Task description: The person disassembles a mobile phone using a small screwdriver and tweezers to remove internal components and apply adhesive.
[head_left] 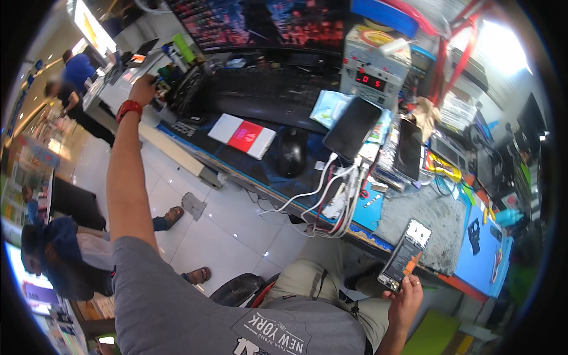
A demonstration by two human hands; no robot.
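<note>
My left hand [142, 92], with a red watch [129, 109] on its wrist, reaches to a cluster of small items at the desk's far left. Its fingers are too small and partly hidden to tell what they touch. Low on the right, my right hand [407, 297] grips an opened smartphone [404, 257] by its lower end. The back cover is off, so the dark battery, the pale metal plate at the top and an orange piece show. That phone is held just in front of a worn grey work mat [408, 216].
On the desk lie a white-and-red box [242, 136], a black mouse [292, 152], two dark phones [353, 127] and bundled white cables [349, 198]. Behind them stand a power supply [376, 65] and a monitor [266, 26]. A blue mat [480, 248] is at right. People stand left.
</note>
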